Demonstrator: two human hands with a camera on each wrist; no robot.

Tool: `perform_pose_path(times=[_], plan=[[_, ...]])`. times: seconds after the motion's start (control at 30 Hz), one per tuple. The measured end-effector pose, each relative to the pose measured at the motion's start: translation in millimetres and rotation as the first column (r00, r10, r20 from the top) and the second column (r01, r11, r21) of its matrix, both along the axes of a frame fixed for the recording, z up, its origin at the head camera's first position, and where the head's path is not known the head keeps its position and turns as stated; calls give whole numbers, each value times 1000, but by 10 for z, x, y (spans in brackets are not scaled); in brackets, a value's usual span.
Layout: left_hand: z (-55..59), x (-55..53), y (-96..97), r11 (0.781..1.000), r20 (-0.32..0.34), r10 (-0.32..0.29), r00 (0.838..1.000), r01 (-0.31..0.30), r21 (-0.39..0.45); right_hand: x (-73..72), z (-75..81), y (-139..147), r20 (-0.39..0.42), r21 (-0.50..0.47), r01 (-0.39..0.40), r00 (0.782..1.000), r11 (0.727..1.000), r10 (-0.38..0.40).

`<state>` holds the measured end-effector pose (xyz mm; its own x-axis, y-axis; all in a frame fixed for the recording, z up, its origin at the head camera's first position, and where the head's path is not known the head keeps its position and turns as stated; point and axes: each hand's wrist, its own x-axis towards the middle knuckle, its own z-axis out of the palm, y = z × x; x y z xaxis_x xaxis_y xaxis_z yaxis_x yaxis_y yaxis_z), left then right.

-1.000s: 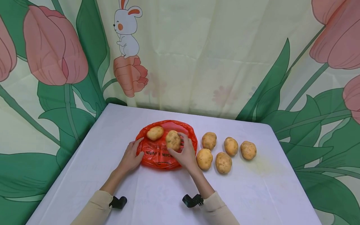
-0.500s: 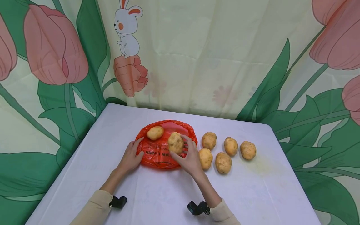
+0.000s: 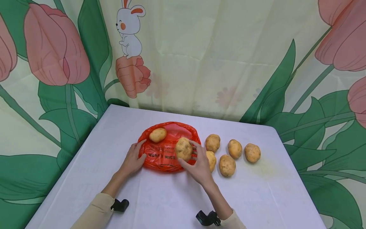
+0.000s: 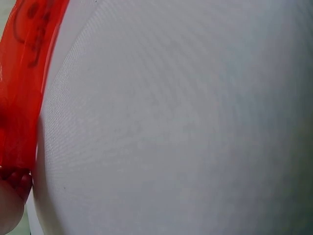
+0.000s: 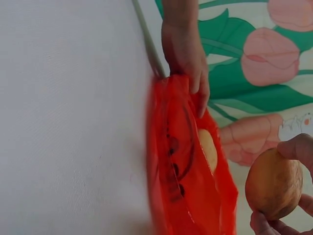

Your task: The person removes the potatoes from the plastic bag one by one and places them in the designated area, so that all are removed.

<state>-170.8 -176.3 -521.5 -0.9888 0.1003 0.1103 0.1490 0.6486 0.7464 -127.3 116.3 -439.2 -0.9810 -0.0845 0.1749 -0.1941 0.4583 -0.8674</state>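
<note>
A red plastic bag (image 3: 160, 160) with dark printing lies spread open on the table. One potato (image 3: 158, 135) rests inside it at the back left. My left hand (image 3: 133, 160) holds the bag's left rim between thumb and fingers; bunched red plastic (image 4: 18, 180) shows beside the thumb in the left wrist view. With the thumb and fingertips of my right hand (image 3: 199, 163), I grip another potato (image 5: 275, 185) over the right part of the bag. The right wrist view shows this potato raised, apart from the bag.
Several loose potatoes (image 3: 227, 165) sit on the white-covered table (image 3: 160, 200) to the right of the bag. My right hand partly covers the nearest potato (image 3: 211, 160). A tulip-patterned curtain (image 3: 194, 63) hangs behind the table.
My right hand has moved right and toward me with the potato, from the bag's middle to its right side. My left hand stays at the rim.
</note>
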Motion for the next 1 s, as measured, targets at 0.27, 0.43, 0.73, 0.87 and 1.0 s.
perform_pose_path(times=[0.27, 0.43, 0.73, 0.87, 1.0], plan=[[9, 4, 5, 1000, 9, 1, 1000, -1, -3, 95, 42, 98, 7, 10, 24, 1000, 1000, -24], [9, 4, 6, 1000, 3, 3, 1000, -3, -5, 143, 62, 178, -5, 25, 29, 1000, 999, -29], [2, -7, 5, 1000, 4, 7, 1000, -7, -13, 189, 29, 288, -35, 31, 56, 998, 998, -55], [2, -9, 5, 1000, 4, 4, 1000, -4, -16, 216, 25, 338, -17, 6, 58, 998, 998, -58], [5, -8, 3, 1000, 0, 0, 1000, 0, -18, 250, 12, 409, -4, 17, 79, 997, 997, -79]])
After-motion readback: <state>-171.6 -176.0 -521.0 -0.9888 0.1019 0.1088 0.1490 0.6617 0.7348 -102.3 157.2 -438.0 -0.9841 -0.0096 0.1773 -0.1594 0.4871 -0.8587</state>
